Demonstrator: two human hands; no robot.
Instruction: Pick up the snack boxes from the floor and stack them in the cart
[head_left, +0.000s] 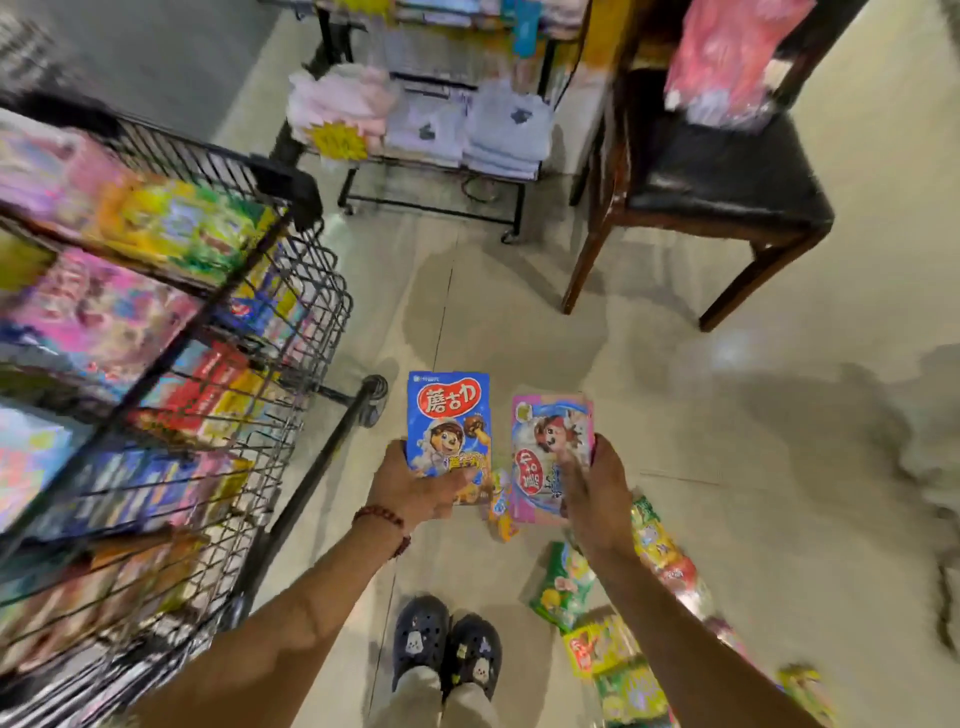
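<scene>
1. The left hand (415, 488) is gripping a blue cardboard snack box (450, 415) by its lower end, fingers curled round it, above the pale tiled floor (675, 415).
2. The right hand (592, 499) is clasping a pink cardboard snack box (545, 447) just beside the blue one.
3. The black wire cart (291, 322), holding stacked boxes, is standing at the left.
4. Green and yellow snack boxes (566, 582) are lying on the floor near the dark clogs (447, 649).

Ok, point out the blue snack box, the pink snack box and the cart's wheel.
blue snack box (451, 415), head view, upper front face.
pink snack box (551, 431), head view, front face.
cart wheel (375, 400), head view, wheel's side.
</scene>
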